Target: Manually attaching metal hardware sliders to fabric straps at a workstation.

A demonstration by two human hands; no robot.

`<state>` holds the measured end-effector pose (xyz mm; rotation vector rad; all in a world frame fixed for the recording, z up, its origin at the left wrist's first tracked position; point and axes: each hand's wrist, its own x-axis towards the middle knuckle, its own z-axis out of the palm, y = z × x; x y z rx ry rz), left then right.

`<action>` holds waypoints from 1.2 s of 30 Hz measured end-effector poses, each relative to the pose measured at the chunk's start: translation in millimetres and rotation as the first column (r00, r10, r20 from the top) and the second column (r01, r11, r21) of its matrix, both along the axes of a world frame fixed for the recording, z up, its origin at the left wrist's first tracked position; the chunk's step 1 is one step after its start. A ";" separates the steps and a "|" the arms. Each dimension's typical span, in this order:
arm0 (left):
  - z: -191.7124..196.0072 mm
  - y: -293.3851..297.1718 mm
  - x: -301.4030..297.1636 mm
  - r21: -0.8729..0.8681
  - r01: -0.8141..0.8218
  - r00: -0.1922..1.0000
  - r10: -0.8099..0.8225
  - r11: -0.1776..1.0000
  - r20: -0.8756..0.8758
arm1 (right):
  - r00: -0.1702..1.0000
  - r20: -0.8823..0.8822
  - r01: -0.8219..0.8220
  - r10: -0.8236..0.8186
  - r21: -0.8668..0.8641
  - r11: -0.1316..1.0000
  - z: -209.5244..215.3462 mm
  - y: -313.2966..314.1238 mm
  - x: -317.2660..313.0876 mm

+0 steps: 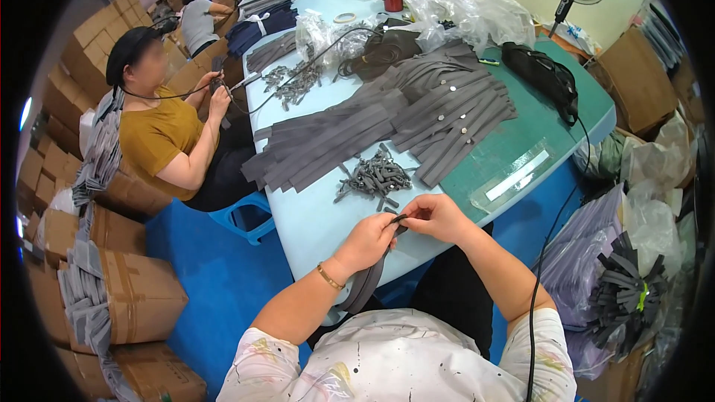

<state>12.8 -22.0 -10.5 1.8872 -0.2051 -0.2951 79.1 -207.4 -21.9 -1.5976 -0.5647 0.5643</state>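
Close together at the table's near edge, my left hand [365, 242] and my right hand [433, 216] are both closed. A long dark grey zipper tape [363, 287] hangs from my left fingers toward my lap. At its upper end my right fingertips pinch a small dark piece [399, 219]; whether it is part of the tape I cannot tell. Just beyond my hands lies a pile of small grey pieces [375, 176], which look like zipper pulls. Behind it, many grey zipper tapes [328, 141] are spread in overlapping rows, with several small round pale pieces [463, 116] on them.
A green mat [491, 171] with a clear ruler [518, 171] covers the table's right side, a black pouch [540, 78] on it. A black cable [555, 231] hangs past my right arm. At the left a co-worker [167, 123] sits; cartons [141, 294] stand on the floor.
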 end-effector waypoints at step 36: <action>7.6 -2.6 7.0 -0.303 -0.085 0.993 0.057 0.949 -0.099 | 0.983 -0.040 0.182 -0.178 0.198 0.963 -4.8 1.7 3.0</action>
